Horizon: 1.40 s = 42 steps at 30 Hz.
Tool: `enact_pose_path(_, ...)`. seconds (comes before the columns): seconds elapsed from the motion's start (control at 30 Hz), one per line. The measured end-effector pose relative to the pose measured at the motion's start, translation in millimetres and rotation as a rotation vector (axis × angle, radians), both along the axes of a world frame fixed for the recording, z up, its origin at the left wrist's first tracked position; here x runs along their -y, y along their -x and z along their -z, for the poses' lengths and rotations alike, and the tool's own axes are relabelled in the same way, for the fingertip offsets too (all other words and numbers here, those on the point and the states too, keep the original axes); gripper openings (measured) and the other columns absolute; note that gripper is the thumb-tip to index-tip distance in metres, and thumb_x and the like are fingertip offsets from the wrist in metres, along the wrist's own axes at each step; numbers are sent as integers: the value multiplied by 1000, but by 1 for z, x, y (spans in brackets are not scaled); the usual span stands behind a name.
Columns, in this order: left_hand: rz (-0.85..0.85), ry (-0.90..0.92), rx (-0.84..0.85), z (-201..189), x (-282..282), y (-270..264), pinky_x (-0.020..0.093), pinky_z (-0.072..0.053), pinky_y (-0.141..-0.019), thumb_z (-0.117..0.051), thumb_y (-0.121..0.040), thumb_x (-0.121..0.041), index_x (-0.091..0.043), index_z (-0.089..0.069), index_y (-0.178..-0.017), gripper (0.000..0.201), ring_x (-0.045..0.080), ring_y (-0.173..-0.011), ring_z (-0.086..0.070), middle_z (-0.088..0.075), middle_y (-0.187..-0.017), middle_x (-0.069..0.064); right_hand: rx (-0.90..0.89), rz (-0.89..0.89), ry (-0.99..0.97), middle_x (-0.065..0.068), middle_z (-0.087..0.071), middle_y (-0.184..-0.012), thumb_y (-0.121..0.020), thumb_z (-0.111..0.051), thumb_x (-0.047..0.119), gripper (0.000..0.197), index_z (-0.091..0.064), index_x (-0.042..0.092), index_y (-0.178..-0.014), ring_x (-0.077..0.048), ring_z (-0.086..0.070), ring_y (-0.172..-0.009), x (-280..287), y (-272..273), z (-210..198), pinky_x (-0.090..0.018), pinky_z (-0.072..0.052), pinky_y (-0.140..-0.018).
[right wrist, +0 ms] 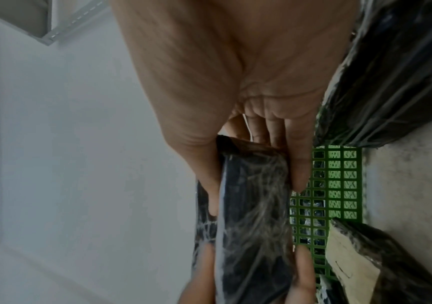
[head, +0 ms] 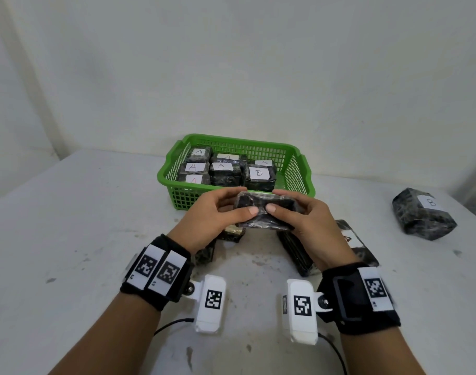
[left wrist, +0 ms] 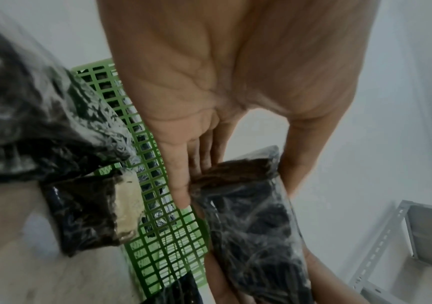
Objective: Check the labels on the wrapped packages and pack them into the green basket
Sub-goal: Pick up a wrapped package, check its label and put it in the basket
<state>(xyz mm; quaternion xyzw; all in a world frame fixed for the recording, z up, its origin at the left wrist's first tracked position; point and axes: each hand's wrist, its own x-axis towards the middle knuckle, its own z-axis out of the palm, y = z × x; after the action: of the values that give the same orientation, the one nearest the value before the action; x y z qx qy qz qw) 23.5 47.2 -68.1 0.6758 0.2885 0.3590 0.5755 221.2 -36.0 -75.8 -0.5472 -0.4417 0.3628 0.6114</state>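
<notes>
Both hands hold one dark plastic-wrapped package (head: pixel 265 211) in the air just in front of the green basket (head: pixel 299 169). My left hand (head: pixel 218 212) grips its left end, thumb on top and fingers behind. My right hand (head: pixel 299 216) grips the right end the same way. No label shows on the side facing me. The same package (left wrist: pixel 251 222) runs between my fingers in the left wrist view, and the package (right wrist: pixel 254 205) fills the right wrist view too. Inside the basket lie several wrapped packages with white labels, most marked A and one marked B (head: pixel 259 173).
On the white table, a wrapped package marked B (head: pixel 423 213) sits far right. Another package (head: pixel 350 242) lies under my right hand, and smaller dark ones (head: pixel 231 235) lie under my left hand. A grey metal shelf (left wrist: pixel 404 246) stands off the table's side.
</notes>
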Motion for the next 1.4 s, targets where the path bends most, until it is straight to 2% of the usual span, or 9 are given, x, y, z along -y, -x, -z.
enact_pose_path(0.17,-78,-16,7,2,-3,0,37,-56,-97,-77,-83,-8,-13,-66,-125,44,20,-107,-71,-75,-112,6,11,-57,54,-5,-77,-122,-63,-98,22,69,-73,20,-127,-21,-72,-117,-3,1,4,-43,-54,-107)
enact_pose_path(0.3,-17,6,-27,1,-1,0,38,-53,-101,-79,-82,-11,-12,-64,-128,49,17,-110,-69,-73,-117,4,27,-31,41,-9,-78,-118,-75,-89,4,54,-73,14,-126,-23,-74,-113,-1,-1,3,-48,-54,-108)
enact_pose_path(0.5,-2,-29,-13,0,1,1,40,-55,-99,-77,-81,-1,-12,-63,-127,50,17,-111,-69,-73,-117,5,69,-43,-6,-3,-77,-121,-62,-97,26,68,-73,19,-126,-17,-73,-115,2,5,-3,-44,-56,-106)
enact_pose_path(0.7,-62,-179,42,-1,2,0,36,-50,-105,-83,-71,-2,-19,-62,-125,61,11,-118,-64,-69,-124,-2,58,-98,-23,0,-74,-130,-60,-100,24,88,-62,19,-140,-12,-72,-116,3,5,-4,-29,-59,-97)
enact_pose_path(0.83,-4,-237,62,-2,3,2,29,-51,-101,-83,-70,8,-18,-56,-129,70,12,-122,-61,-65,-128,-2,-174,-169,57,-13,-76,-124,-79,-86,29,60,-66,6,-132,-22,-73,-110,5,8,-9,-39,-62,-93)
enact_pose_path(0.97,147,-130,14,-4,7,2,30,-53,-99,-90,-69,-11,-25,-49,-139,83,13,-121,-62,-64,-132,-2,-179,-154,53,-15,-78,-118,-77,-80,24,54,-71,2,-125,-28,-75,-109,7,7,-7,-42,-59,-97)
enact_pose_path(1.07,104,-75,-49,-6,12,-2,27,-53,-94,-79,-82,-36,-21,-57,-134,58,8,-110,-68,-71,-122,-5,-105,-106,36,-11,-78,-119,-74,-91,22,59,-71,6,-127,-30,-74,-114,5,1,-3,-49,-53,-107)
enact_pose_path(1.2,-3,-107,-45,-4,9,-3,17,-52,-76,-72,-89,-22,-12,-70,-114,27,9,-90,-71,-76,-100,-3,-79,-126,49,-9,-78,-119,-72,-94,27,60,-72,8,-124,-28,-74,-116,2,3,0,-52,-50,-111)
enact_pose_path(1.4,6,-105,1,-2,8,-3,32,-55,-94,-75,-87,-23,-12,-73,-112,28,19,-102,-72,-76,-107,3,-41,-76,26,-10,-80,-112,-72,-86,31,54,-75,6,-119,-28,-76,-110,6,7,-5,-51,-54,-108)
